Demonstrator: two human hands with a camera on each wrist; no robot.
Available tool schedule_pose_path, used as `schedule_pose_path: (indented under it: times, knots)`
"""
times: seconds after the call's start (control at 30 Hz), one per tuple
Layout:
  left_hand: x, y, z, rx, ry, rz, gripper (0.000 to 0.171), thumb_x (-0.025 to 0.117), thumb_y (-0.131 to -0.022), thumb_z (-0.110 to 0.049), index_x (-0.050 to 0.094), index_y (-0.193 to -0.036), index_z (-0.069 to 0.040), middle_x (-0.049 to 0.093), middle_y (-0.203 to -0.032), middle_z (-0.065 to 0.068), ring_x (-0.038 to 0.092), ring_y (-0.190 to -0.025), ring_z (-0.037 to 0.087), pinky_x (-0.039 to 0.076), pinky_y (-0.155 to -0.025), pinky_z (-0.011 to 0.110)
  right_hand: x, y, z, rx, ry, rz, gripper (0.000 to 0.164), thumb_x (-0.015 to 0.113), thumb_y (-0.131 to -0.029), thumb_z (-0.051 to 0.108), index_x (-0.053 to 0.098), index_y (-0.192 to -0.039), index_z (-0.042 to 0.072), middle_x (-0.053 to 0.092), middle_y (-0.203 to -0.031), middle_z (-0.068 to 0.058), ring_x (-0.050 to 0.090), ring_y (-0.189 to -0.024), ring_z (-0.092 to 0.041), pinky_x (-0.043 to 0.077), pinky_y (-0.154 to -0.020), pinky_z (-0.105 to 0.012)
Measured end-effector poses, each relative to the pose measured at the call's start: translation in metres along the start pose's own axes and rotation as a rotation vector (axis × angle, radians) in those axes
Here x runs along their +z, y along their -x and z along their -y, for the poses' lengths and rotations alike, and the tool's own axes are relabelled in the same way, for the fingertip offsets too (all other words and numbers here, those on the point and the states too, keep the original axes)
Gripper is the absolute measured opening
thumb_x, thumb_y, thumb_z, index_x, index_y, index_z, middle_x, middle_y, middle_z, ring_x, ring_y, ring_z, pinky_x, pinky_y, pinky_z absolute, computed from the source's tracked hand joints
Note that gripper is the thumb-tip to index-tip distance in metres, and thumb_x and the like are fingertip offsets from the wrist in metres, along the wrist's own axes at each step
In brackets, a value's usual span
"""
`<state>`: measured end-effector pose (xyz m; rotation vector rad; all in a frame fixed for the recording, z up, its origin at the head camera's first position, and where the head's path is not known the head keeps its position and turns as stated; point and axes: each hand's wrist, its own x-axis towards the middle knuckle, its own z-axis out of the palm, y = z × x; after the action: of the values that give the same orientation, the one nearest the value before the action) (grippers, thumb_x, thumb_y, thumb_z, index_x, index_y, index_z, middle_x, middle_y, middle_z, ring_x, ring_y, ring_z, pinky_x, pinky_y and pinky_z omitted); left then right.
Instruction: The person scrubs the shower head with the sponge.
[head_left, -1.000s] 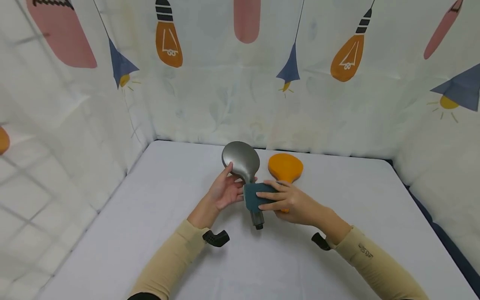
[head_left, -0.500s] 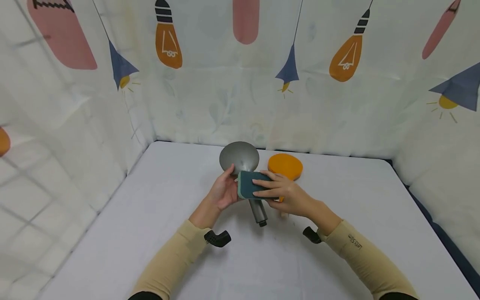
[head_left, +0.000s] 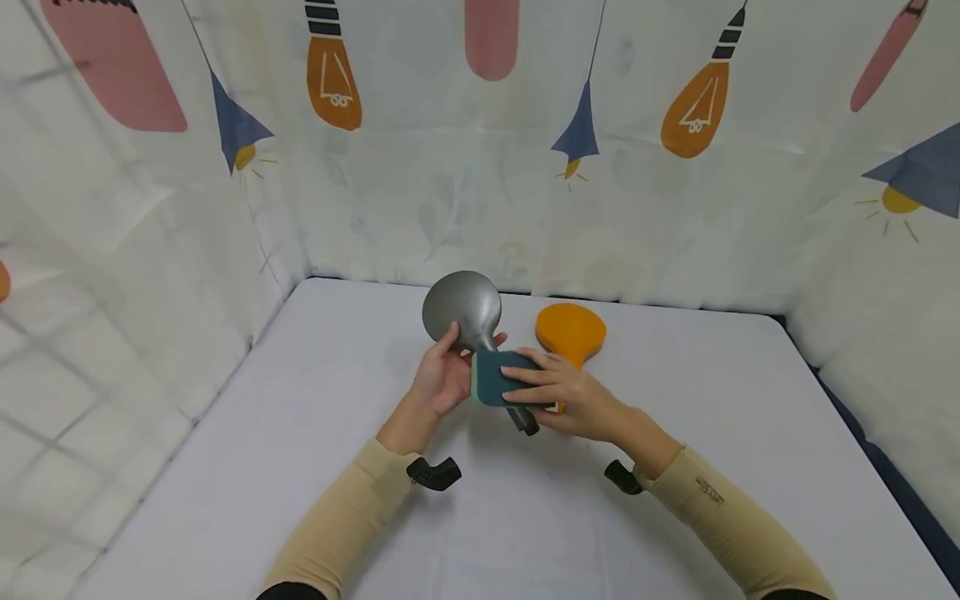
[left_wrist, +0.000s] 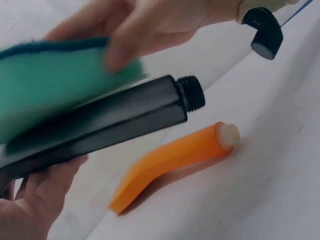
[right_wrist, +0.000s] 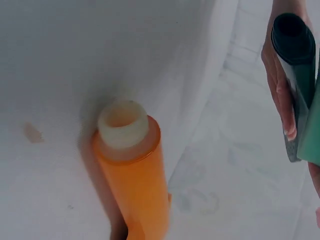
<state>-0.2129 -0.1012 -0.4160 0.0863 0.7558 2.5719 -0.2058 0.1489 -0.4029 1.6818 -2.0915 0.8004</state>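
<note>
My left hand holds a grey handheld shower head above the table, its thumb at the round head. The handle ends in a dark threaded neck, plain in the left wrist view. My right hand grips a sponge, dark teal on one face and light green on the other. The green face lies along the handle; blur hides whether it touches everywhere. Behind the right hand an orange shower head lies on the table, its handle partly covered in the head view. A pale threaded end tops the orange handle.
A white cloth covers the table. Printed fabric curtains with lamps and bulbs stand at its back and sides. Black curved pieces stick out at both cuffs.
The sponge has shifted up and then slightly down, moving left overall. The grey shower head has tilted, its round end going left and its handle end rising. The orange shower head stays in place.
</note>
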Motion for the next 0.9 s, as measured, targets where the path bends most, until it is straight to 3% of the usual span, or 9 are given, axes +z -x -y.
schedule_pose_path:
  times: [0.1, 0.2, 0.33, 0.47, 0.57, 0.7, 0.9]
  knots:
    - [0.002, 0.001, 0.001, -0.024, -0.045, 0.013, 0.057, 0.027, -0.112, -0.045, 0.02, -0.151, -0.004, 0.069, -0.115, 0.012, 0.071, -0.102, 0.023, 0.058, -0.084, 0.04, 0.002, -0.008, -0.004, 0.059, -0.019, -0.052, 0.049, 0.082, -0.079, -0.007, 0.073, -0.125, 0.007, 0.061, -0.14, -0.015, 0.045, -0.137, -0.046, 0.036, -0.113, -0.055]
    - [0.002, 0.002, -0.001, -0.018, -0.037, 0.014, 0.058, 0.026, -0.112, -0.045, 0.019, -0.151, -0.003, 0.069, -0.115, 0.012, 0.07, -0.103, 0.023, 0.057, -0.084, 0.041, 0.004, -0.01, -0.004, 0.074, -0.035, -0.066, 0.05, 0.08, -0.079, -0.008, 0.073, -0.126, 0.007, 0.06, -0.141, -0.014, 0.045, -0.138, -0.045, 0.035, -0.113, -0.054]
    - [-0.001, 0.002, -0.008, 0.029, 0.05, -0.002, 0.068, 0.032, -0.111, -0.046, -0.001, -0.16, -0.012, 0.061, -0.131, 0.019, 0.068, -0.113, 0.032, 0.056, -0.091, 0.045, 0.004, -0.005, 0.0, 0.007, 0.016, -0.028, 0.05, 0.082, -0.077, -0.004, 0.075, -0.124, 0.009, 0.063, -0.138, -0.012, 0.049, -0.135, -0.044, 0.039, -0.109, -0.057]
    - [-0.002, 0.002, -0.013, 0.065, 0.07, -0.055, 0.07, 0.036, -0.111, -0.047, 0.001, -0.163, -0.015, 0.053, -0.141, 0.022, 0.066, -0.115, 0.036, 0.056, -0.09, 0.048, 0.003, 0.001, 0.005, -0.084, 0.094, 0.035, 0.052, 0.085, -0.073, -0.001, 0.076, -0.123, 0.013, 0.066, -0.135, -0.01, 0.053, -0.131, -0.044, 0.045, -0.103, -0.06]
    - [-0.002, 0.001, -0.012, 0.057, 0.053, -0.065, 0.07, 0.036, -0.111, -0.047, 0.003, -0.163, -0.014, 0.051, -0.144, 0.021, 0.066, -0.116, 0.035, 0.056, -0.09, 0.048, 0.001, 0.001, 0.005, -0.103, 0.147, 0.056, 0.054, 0.089, -0.071, 0.0, 0.077, -0.121, 0.014, 0.067, -0.133, -0.009, 0.054, -0.13, -0.043, 0.047, -0.1, -0.06]
    - [-0.001, -0.003, -0.007, 0.026, 0.007, -0.066, 0.07, 0.032, -0.111, -0.046, -0.003, -0.163, -0.016, 0.053, -0.137, 0.019, 0.068, -0.112, 0.031, 0.057, -0.089, 0.043, 0.0, -0.007, 0.002, -0.049, 0.211, 0.05, 0.053, 0.092, -0.072, 0.003, 0.077, -0.121, 0.014, 0.067, -0.133, -0.009, 0.053, -0.131, -0.042, 0.045, -0.103, -0.059]
    - [-0.001, -0.007, 0.002, 0.012, -0.15, -0.165, 0.063, 0.026, -0.113, -0.044, 0.011, -0.162, -0.008, 0.057, -0.127, 0.009, 0.068, -0.104, 0.018, 0.055, -0.083, 0.041, 0.004, -0.022, -0.006, 0.04, 0.209, 0.027, 0.05, 0.089, -0.078, 0.003, 0.075, -0.125, 0.01, 0.063, -0.137, -0.013, 0.049, -0.135, -0.045, 0.043, -0.106, -0.058]
